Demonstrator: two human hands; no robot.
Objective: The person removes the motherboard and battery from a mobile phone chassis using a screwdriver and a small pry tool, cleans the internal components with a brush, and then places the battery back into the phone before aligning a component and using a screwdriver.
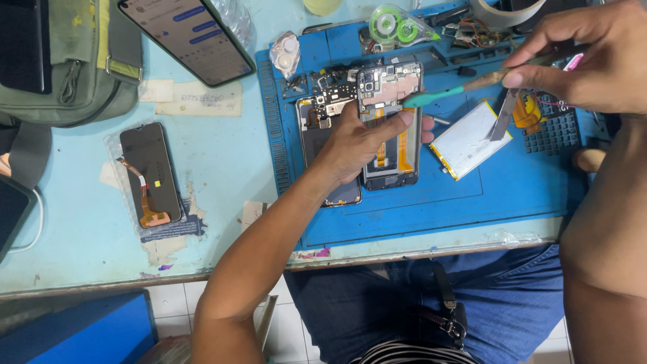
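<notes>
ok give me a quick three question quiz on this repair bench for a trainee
1. True or false: the left hand rests on the opened phone lying on the blue work mat.
2. Which tool does the right hand hold with its tip at the phone's upper part?
A. a green-headed brush
B. a soldering iron
C. a roll of tape
3. Fill in: the white flat battery lies to the ____ of the opened phone in the head view.

Key: 1 true; 2 A; 3 right.
</notes>
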